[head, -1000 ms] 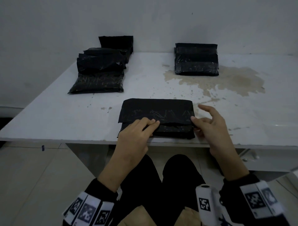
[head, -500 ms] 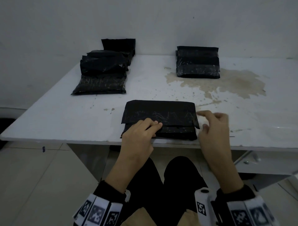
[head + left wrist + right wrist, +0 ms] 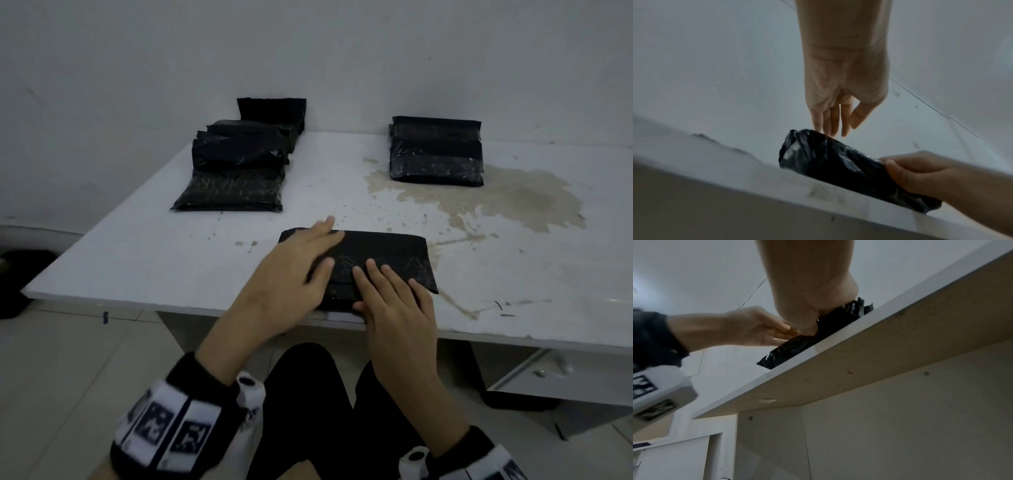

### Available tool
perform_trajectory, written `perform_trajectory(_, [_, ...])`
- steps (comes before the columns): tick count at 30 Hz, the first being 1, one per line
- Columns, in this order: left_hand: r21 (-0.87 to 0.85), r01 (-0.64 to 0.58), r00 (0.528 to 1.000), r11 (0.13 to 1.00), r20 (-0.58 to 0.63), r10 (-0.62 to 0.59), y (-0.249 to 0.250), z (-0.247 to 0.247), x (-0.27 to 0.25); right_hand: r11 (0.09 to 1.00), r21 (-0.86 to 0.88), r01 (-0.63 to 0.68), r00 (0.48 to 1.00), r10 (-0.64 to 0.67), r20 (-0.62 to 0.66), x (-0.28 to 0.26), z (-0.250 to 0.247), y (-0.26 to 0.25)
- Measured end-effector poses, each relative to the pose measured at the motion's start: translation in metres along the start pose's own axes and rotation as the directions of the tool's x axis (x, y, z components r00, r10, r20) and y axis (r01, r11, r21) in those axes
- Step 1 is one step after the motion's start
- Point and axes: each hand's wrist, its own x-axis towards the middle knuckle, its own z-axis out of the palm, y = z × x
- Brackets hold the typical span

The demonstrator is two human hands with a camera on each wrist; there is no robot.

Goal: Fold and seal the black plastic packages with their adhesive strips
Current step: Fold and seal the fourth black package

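A black plastic package (image 3: 387, 251) lies flat at the front edge of the white table (image 3: 164, 260), its flap folded over. My left hand (image 3: 308, 260) reaches across the package's left part with straight fingers and is blurred by motion. In the left wrist view those fingers (image 3: 835, 123) hover just over the package's left end (image 3: 824, 159). My right hand (image 3: 387, 291) lies flat on the near right part of the package, fingers straight, thumb at the near edge. In the right wrist view its heel (image 3: 813, 308) presses the package (image 3: 830, 324).
A stack of black packages (image 3: 239, 171) sits at the back left and a smaller stack (image 3: 436, 154) at the back right against the wall. A brown stain (image 3: 496, 198) spreads over the right of the table. A drawer (image 3: 548, 380) hangs under the right side.
My left hand has left the near flap and swept up over the package's left part. My right hand came from beside the package's right end onto its top.
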Motion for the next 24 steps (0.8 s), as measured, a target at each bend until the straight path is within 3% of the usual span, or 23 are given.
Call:
perform_trajectory(2, [0.278,-0.025,0.985,0.96,0.173,-0.025,-0.014,0.001,0.014,1.0,-0.014,-0.003,1.0,0.003,-0.007,0.0,0.001,0.0])
perform_trajectory(3, [0.359,0.019,0.951,0.933,0.282,-0.127,-0.024,0.002,0.019,1.0,-0.018,-0.004,1.0,0.003,-0.022,0.0,0.001,0.0])
perform_trajectory(5, [0.278,0.168,0.872,0.946,0.406,-0.274,-0.043,0.002,0.021,1.0,-0.02,-0.001,0.999,0.0,-0.052,-0.001,0.002,0.0])
perform_trajectory(9, [0.08,0.272,0.858,0.959,0.431,-0.28,-0.052,0.0,0.017,1.0,-0.02,-0.005,0.997,0.004,-0.083,0.0,0.005,-0.001])
perform_trajectory(10, [0.104,0.287,0.852,0.952,0.427,-0.303,-0.049,0.001,0.018,1.0,-0.015,-0.002,0.996,0.0,-0.094,0.0,0.006,0.0])
perform_trajectory(12, [0.313,0.276,0.853,0.909,0.357,-0.382,-0.042,0.004,0.018,1.0,-0.009,0.003,0.993,-0.004,-0.115,0.0,0.007,0.001])
perform_trajectory(13, [0.44,0.235,0.888,0.867,0.265,-0.375,-0.036,0.007,0.016,1.0,-0.008,0.004,0.992,-0.005,-0.125,0.001,0.007,0.001])
perform_trajectory(15, [0.537,0.047,0.987,0.842,0.108,-0.123,-0.022,0.011,0.006,1.0,0.004,0.007,0.99,-0.006,-0.142,0.002,0.008,0.001])
perform_trajectory(17, [0.473,-0.19,0.98,0.86,0.15,0.134,-0.014,0.022,-0.007,1.0,0.015,0.009,0.986,-0.006,-0.164,0.002,0.01,0.003])
perform_trajectory(18, [0.44,-0.256,0.964,0.861,0.185,0.192,-0.014,0.028,-0.013,1.0,0.019,0.013,0.983,-0.01,-0.184,0.002,0.011,0.005])
perform_trajectory(20, [0.406,-0.269,0.957,0.873,0.218,0.193,-0.018,0.034,-0.021,0.999,0.029,0.028,0.975,-0.021,-0.219,0.0,0.013,0.007])
perform_trajectory(24, [0.411,-0.242,0.969,0.879,0.151,0.196,-0.02,0.039,-0.022,0.995,0.086,0.05,0.966,-0.026,-0.258,0.001,0.016,0.009])
